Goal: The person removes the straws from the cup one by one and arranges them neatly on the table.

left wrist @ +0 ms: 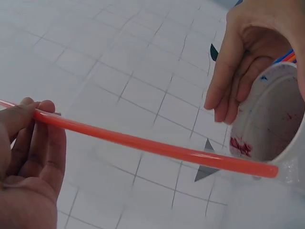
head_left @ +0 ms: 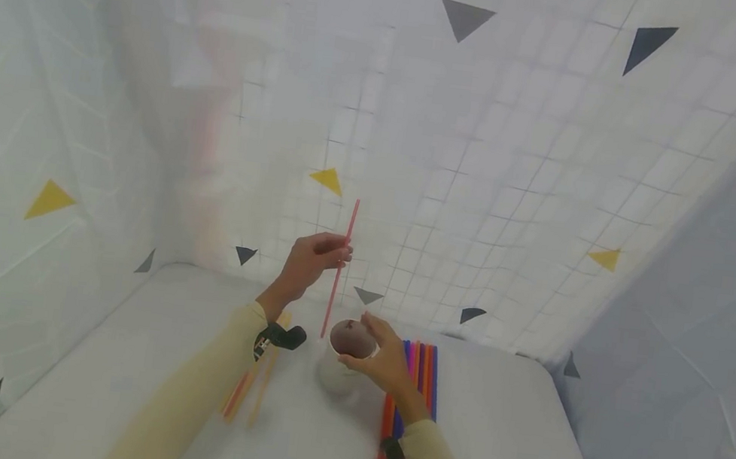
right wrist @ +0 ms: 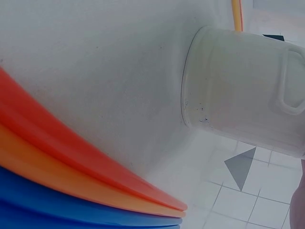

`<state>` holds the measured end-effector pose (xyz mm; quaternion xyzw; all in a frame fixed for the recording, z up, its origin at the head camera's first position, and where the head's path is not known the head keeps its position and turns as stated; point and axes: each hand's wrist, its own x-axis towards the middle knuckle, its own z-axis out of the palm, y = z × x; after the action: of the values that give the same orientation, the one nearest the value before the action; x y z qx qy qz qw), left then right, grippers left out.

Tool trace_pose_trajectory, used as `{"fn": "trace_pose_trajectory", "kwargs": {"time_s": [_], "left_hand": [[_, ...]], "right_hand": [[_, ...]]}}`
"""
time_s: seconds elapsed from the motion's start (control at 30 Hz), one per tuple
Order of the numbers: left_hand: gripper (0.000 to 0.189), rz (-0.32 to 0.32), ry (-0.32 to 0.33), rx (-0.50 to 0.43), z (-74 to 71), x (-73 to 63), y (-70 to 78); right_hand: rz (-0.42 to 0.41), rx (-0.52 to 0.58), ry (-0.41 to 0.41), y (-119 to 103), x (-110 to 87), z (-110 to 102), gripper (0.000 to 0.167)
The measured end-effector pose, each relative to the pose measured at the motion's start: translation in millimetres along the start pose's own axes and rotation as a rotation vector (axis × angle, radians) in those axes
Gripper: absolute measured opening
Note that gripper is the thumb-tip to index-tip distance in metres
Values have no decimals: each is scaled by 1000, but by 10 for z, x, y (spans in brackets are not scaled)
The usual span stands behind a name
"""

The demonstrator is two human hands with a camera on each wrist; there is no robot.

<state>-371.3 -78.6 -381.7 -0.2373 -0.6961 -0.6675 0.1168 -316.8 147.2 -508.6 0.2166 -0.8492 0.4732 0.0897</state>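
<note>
My left hand (head_left: 316,263) pinches a thin red straw (head_left: 336,286) between thumb and fingers, partway along its length. The straw slants down, and its lower end is beside the rim of a white cup (head_left: 336,379), outside the opening. My right hand (head_left: 389,359) holds that cup at its rim, thumb on the near side and fingers on the far side. In the left wrist view, red and blue smudges mark the inside wall of the cup (left wrist: 267,119). The right wrist view shows the cup's side (right wrist: 233,86), with a raised loop near the top.
Several straws in red, orange, blue and purple (head_left: 427,380) lie side by side right of the cup, partly under my right forearm. Several yellow and orange straws (head_left: 263,388) lie to the left, by my left wrist. White sheeting with triangles (head_left: 451,156) rises behind the table.
</note>
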Motion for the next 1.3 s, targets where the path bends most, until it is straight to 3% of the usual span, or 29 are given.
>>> {"fn": "trace_pose_trajectory", "kwargs": {"time_s": [0.17, 0.53, 1.3], "left_hand": [[29, -71, 25, 5, -75, -46, -117], [36, -194, 71, 30, -276, -308, -475], [37, -364, 155, 282, -886, -825, -915]], "right_hand": [[-33, -1, 13, 30, -6, 0, 95], [-13, 12, 27, -4, -28, -40, 94], [-25, 36, 40, -43, -65, -6, 93]]}}
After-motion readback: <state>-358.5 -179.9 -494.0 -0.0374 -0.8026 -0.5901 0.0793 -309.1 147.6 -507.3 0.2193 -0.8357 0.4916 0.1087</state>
